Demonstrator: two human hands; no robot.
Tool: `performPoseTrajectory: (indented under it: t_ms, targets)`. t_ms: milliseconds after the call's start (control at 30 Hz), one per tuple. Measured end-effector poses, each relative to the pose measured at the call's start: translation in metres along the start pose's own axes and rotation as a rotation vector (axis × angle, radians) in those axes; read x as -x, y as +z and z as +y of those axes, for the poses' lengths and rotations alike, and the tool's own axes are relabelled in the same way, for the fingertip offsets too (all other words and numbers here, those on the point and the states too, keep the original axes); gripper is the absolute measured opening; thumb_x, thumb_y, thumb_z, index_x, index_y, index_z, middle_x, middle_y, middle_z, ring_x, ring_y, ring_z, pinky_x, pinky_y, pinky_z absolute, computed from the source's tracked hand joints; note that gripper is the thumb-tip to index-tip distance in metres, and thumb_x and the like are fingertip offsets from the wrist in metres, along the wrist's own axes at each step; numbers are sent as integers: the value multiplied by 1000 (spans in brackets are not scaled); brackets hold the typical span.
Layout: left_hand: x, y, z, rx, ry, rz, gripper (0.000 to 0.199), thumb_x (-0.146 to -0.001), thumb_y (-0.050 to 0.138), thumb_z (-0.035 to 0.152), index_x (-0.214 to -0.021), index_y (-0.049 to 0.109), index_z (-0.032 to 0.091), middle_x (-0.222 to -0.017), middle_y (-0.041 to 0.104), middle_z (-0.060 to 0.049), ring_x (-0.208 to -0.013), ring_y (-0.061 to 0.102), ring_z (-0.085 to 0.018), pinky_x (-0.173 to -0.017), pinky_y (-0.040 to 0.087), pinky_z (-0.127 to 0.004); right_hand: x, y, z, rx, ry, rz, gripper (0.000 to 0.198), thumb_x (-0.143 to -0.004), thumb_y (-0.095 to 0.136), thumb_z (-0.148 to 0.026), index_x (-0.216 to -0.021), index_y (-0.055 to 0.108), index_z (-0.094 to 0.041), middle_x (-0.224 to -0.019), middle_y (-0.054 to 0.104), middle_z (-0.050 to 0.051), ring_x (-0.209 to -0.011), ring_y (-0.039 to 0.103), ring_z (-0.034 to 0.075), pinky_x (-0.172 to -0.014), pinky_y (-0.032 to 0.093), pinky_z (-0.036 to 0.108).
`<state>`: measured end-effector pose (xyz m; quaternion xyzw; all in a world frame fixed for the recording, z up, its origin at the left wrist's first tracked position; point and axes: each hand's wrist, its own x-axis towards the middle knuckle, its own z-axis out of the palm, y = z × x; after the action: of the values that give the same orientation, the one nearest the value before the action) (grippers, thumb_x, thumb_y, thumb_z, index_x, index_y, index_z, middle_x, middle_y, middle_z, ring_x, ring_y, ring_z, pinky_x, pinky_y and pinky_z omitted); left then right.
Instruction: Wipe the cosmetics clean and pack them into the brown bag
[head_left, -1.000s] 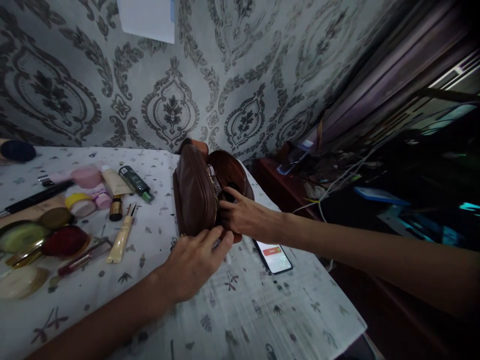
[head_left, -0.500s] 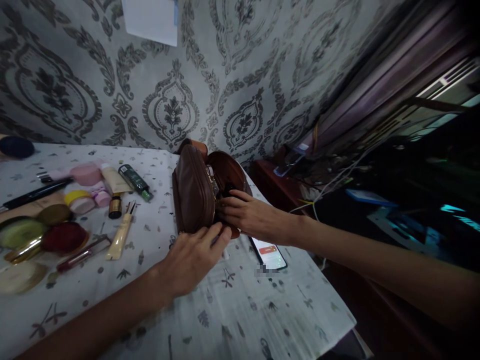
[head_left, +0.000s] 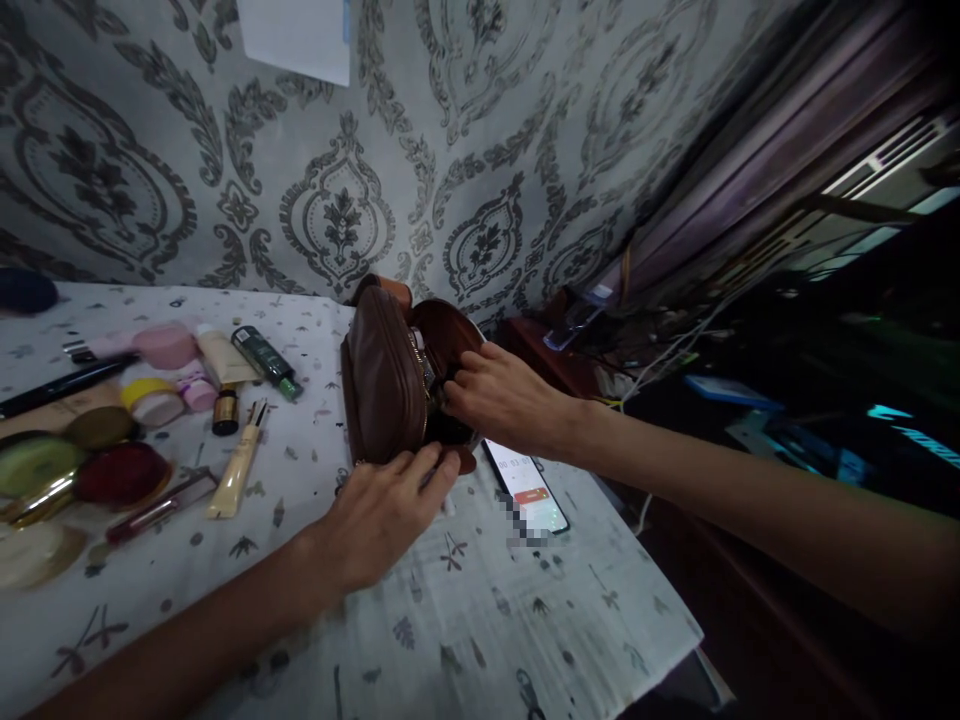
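Note:
A brown zippered bag stands unzipped against the wall, its opening turned to the right and dark inside. My left hand grips the near end of the bag, thumb and fingers closed on its edge. At the opening, my right hand has its fingers curled together; a small dark thing shows by the fingertips, too unclear to name. Below that hand lies a phone with its screen lit, partly covered by the hand.
Left of the bag lie a cream tube, a dark green tube, a small dark bottle, a red round compact and several other cosmetics. The patterned table cover ends at the right, with cables beyond.
My right hand has drawn up and back a little from inside the bag, its fingers now more curled. More of the phone screen shows. My left hand stays at the bag.

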<state>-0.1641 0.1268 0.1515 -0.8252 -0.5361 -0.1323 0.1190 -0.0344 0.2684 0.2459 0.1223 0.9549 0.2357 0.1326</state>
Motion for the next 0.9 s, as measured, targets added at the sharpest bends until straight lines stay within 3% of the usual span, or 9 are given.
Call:
performPoseTrajectory:
  t_ms: [133,300,400,500,600,667,767,900]
  targets:
    - [0,0,0,-1,4,6,51,-87,51,2,-137,47,13,-129,64,-13,-94,70,-19,-57,58,-26,-5,-3,-8,-27,111,-74,26,-95,55,-33,-95,69,-11,-76,71,14,-86,62,29,-71,29,36]
    - [0,3,0,17,4,-9,53,-87,47,0,-139,44,13,-132,61,-14,-98,69,-21,-61,60,-29,-5,-19,-6,-151,191,-182,18,-90,65,-29,-102,68,-16,-92,74,11,-91,65,26,-70,31,32]
    - [1,4,0,4,-7,-1,53,-88,49,2,-140,43,13,-133,61,-14,-100,69,-21,-63,60,-29,-3,-24,-1,-189,83,-137,12,-87,68,-23,-97,67,-17,-89,73,7,-87,64,23,-67,31,30]
    - [0,5,1,-7,-5,-3,53,-88,51,2,-139,45,14,-132,61,-14,-100,69,-21,-62,60,-28,-1,-22,5,-166,-137,-65,3,-89,62,-16,-90,66,-17,-87,70,6,-82,59,20,-66,32,30]
    - [0,4,1,-9,3,-4,54,-87,51,2,-139,45,14,-133,62,-14,-100,69,-22,-62,60,-28,0,-20,11,-114,-298,-73,15,-92,55,-10,-83,66,-15,-89,68,7,-80,57,19,-68,35,31]
    - [0,4,1,-9,5,-7,54,-87,51,1,-140,44,14,-133,62,-14,-100,69,-22,-61,60,-28,1,-18,14,-96,-324,-95,17,-92,54,-8,-82,66,-15,-89,68,7,-80,58,19,-69,37,31]
    - [0,4,1,-14,3,-4,53,-88,49,0,-139,44,13,-133,61,-13,-99,69,-21,-60,60,-29,1,-14,16,-103,-278,-94,12,-91,56,-9,-92,67,-14,-92,68,8,-82,61,19,-70,39,30]
    - [0,5,0,-13,10,-2,54,-86,47,-2,-138,45,12,-133,62,-13,-98,69,-21,-59,60,-30,-3,-10,11,-71,-116,-133,16,-90,64,-25,-99,68,-12,-92,70,11,-87,66,23,-71,43,31]
